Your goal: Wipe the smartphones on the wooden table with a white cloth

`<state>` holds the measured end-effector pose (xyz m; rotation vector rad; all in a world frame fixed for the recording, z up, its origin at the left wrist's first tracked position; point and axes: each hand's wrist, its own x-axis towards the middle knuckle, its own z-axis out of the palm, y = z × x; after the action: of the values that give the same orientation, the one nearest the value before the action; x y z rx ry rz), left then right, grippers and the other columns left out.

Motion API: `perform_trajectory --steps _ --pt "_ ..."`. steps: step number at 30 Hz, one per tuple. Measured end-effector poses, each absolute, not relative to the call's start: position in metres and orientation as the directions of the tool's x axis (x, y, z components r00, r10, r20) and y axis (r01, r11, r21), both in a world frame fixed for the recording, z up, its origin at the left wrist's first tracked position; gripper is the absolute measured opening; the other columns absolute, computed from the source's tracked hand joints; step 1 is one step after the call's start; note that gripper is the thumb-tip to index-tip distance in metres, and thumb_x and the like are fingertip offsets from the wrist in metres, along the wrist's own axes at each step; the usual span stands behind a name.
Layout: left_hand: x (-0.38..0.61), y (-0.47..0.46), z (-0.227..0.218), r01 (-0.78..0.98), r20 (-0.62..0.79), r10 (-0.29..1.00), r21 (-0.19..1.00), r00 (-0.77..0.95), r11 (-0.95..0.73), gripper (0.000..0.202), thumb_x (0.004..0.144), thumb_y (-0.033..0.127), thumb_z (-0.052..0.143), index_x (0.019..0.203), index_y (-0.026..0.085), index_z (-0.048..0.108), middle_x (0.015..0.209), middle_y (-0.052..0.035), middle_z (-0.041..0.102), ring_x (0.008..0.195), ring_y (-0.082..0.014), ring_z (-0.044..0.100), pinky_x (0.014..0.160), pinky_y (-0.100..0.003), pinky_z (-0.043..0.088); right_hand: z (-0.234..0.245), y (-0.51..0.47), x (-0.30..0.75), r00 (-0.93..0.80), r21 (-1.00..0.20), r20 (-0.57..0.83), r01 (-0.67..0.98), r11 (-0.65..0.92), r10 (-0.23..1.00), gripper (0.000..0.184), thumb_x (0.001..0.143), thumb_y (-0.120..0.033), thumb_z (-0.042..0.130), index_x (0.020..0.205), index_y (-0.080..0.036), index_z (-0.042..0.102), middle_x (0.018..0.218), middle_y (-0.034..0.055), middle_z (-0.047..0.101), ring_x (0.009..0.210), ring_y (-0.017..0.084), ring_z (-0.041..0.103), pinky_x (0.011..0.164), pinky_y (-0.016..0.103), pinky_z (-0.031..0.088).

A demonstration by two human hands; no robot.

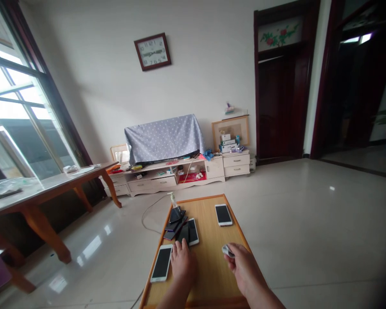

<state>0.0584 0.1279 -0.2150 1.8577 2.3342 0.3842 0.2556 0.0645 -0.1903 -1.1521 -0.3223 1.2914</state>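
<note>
My left hand (182,262) rests palm down on a low wooden table (212,257), fingers stretched toward a dark phone (184,234) in a pile of several phones (179,225). A white phone (161,262) lies just left of that hand. My right hand (242,264) is curled around a small grey-white object (227,250) that I cannot identify. Another white phone (223,214) lies alone near the table's far right. A small pump bottle (173,199) stands at the far left edge.
A long wooden bench table (45,193) stands under the window at left. A low white TV cabinet (180,174) with a cloth-covered screen (164,138) lines the far wall. A cable (149,214) loops on the tiled floor. Dark doors (278,94) are at right.
</note>
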Motion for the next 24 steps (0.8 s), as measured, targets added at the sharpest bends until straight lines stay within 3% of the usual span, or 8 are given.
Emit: perform_trajectory --steps 8,15,19,24 --pt "0.054 0.124 -0.216 0.924 0.118 0.968 0.344 -0.22 0.168 0.063 0.085 0.006 0.037 0.148 0.016 0.041 0.157 -0.0122 0.038 0.149 -0.0227 0.029 0.12 -0.034 0.023 -0.187 0.061 0.261 0.328 -0.801 -0.381 -0.585 -0.132 0.864 0.042 0.064 -0.046 0.079 0.092 -0.017 0.066 0.081 0.0049 0.073 0.068 0.017 0.067 0.051 0.023 0.042" --pt "0.037 0.108 -0.22 0.874 0.196 0.963 0.48 -0.187 0.072 0.061 0.088 0.009 0.037 0.148 0.021 0.04 0.156 -0.0043 0.042 0.146 -0.0151 0.034 0.119 -0.025 0.029 -0.18 0.054 0.266 0.341 -0.802 -0.375 -0.585 -0.117 0.862 0.038 0.067 -0.043 0.078 0.092 -0.017 0.065 0.08 0.0049 0.073 0.067 0.016 0.067 0.051 0.021 0.041" --pt "0.031 0.097 -0.233 0.794 0.338 0.934 0.596 -0.112 -0.12 0.061 0.088 0.012 0.039 0.147 0.023 0.042 0.154 -0.0026 0.045 0.145 -0.0176 0.035 0.122 -0.034 0.029 -0.18 0.055 0.269 0.356 -0.802 -0.377 -0.588 -0.108 0.855 0.037 0.068 -0.041 0.076 0.094 -0.018 0.064 0.078 0.0035 0.072 0.068 0.016 0.067 0.051 0.02 0.041" --pt "0.037 0.088 -0.237 0.737 0.49 0.858 0.52 0.157 -0.432 0.06 0.089 0.014 0.037 0.148 0.025 0.043 0.153 -0.0037 0.045 0.145 -0.0207 0.037 0.123 -0.046 0.029 -0.183 0.057 0.271 0.358 -0.797 -0.386 -0.593 -0.113 0.85 0.036 0.068 -0.04 0.076 0.094 -0.019 0.064 0.079 0.0027 0.072 0.069 0.016 0.068 0.051 0.02 0.041"
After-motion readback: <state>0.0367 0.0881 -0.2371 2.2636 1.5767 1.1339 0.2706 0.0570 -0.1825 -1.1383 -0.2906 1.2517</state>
